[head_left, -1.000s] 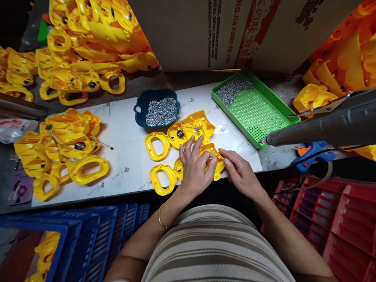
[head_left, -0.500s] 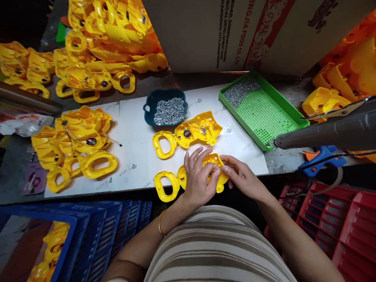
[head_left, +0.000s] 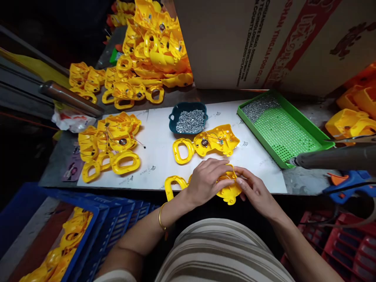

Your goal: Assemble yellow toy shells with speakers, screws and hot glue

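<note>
At the table's front edge, my hands hold a yellow plastic shell half with a ring-shaped handle at its left end. My left hand lies across its middle, thumb and fingers closing near its right part and hiding much of the inside. My right hand grips the right edge between thumb and fingers. Just beyond lies a second yellow shell half, open side up, with thin wires and a round dark part inside. Behind it stands a dark teal tray of small silvery screws.
A green perforated tray with more screws is at right, beside a grey cylindrical tool and a blue glue gun. Yellow shells are stacked at left. A large carton stands behind; a blue crate is below left.
The view has swung left, so the table's things sit further right. My left fingers have come down and together over the shell, whose handle now shows partly behind my wrist.
</note>
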`<state>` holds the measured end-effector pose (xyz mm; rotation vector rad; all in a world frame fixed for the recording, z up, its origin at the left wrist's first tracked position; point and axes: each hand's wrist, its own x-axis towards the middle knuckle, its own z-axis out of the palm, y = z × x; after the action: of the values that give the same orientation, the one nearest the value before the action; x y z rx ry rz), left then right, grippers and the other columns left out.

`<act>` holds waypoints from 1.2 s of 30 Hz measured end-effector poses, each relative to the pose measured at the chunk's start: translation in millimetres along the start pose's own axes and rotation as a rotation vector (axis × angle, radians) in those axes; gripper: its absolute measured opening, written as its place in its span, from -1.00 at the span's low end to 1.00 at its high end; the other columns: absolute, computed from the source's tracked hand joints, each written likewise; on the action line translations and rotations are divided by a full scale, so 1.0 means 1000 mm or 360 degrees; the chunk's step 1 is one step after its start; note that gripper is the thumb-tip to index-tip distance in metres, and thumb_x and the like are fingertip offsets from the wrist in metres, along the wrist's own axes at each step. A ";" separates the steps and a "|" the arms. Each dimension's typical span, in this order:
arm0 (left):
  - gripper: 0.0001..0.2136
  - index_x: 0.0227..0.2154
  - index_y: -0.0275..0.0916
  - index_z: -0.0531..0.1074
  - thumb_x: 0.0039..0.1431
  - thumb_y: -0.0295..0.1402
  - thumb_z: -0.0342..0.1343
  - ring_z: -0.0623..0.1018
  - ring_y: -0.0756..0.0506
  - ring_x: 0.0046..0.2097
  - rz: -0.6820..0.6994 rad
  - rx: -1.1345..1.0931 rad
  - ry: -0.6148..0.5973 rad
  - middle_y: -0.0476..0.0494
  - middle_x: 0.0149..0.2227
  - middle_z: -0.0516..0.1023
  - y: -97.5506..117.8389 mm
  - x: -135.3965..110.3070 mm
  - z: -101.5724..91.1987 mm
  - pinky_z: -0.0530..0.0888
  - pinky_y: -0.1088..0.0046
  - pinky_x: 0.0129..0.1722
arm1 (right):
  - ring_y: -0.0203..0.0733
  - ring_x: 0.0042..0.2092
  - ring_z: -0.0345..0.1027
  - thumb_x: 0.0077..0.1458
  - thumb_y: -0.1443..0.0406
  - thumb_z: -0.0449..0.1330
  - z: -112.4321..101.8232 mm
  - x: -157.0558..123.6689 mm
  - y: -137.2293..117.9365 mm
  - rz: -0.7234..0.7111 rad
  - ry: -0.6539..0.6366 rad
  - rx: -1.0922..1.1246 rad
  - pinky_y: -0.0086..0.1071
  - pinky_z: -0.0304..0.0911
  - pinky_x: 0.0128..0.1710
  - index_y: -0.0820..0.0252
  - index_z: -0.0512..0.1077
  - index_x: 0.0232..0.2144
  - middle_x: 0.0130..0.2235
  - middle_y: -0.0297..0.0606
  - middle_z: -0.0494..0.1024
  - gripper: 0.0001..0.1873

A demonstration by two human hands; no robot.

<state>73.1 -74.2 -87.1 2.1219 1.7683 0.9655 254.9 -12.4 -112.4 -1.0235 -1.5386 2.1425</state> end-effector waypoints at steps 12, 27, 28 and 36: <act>-0.68 -0.07 -0.20 0.51 0.29 -0.12 0.04 0.53 -0.11 -0.13 0.0267 0.0041 -0.0124 -0.20 -0.13 0.59 -0.030 0.018 0.012 0.48 0.32 -0.07 | -0.36 -0.51 0.18 0.15 -0.02 0.12 -0.005 0.007 0.001 0.0013 0.0046 -0.0054 -0.44 0.22 -0.58 0.10 0.30 0.03 -0.27 -0.28 0.49 -0.51; -0.84 -0.20 -0.19 0.56 0.16 -0.32 0.21 0.41 -0.20 0.04 0.0042 0.0364 0.0373 -0.22 0.00 0.53 -0.040 -0.010 -0.024 0.42 0.16 0.04 | 0.03 -0.12 0.30 0.22 0.25 0.08 0.029 0.128 -0.100 -0.0848 0.0337 -0.2022 -0.17 0.15 -0.17 0.12 0.51 -0.05 -0.18 -0.09 0.57 -0.69; -0.86 -0.22 -0.18 0.57 0.16 -0.33 0.21 0.40 -0.20 0.03 0.0001 0.0382 0.0380 -0.21 0.00 0.53 -0.043 -0.014 -0.027 0.42 0.15 0.04 | 0.05 -0.11 0.29 0.22 0.24 0.07 0.035 0.137 -0.101 -0.0818 0.0318 -0.2106 -0.17 0.13 -0.18 0.12 0.50 -0.04 -0.16 -0.08 0.56 -0.68; -0.92 -0.32 -0.16 0.58 0.16 -0.36 0.20 0.37 -0.21 0.08 -0.0070 0.0385 0.0418 -0.19 -0.01 0.53 -0.056 -0.016 -0.034 0.40 0.10 0.07 | 0.03 -0.13 0.37 0.15 0.32 0.13 0.038 0.148 -0.101 -0.0687 0.0269 -0.1931 -0.11 0.18 -0.16 0.11 0.57 -0.27 -0.22 -0.15 0.63 -0.80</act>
<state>7.3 -82.8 -97.6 2.1655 2.1466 1.1124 109.8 90.4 -68.2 -0.9481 -2.6673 0.6830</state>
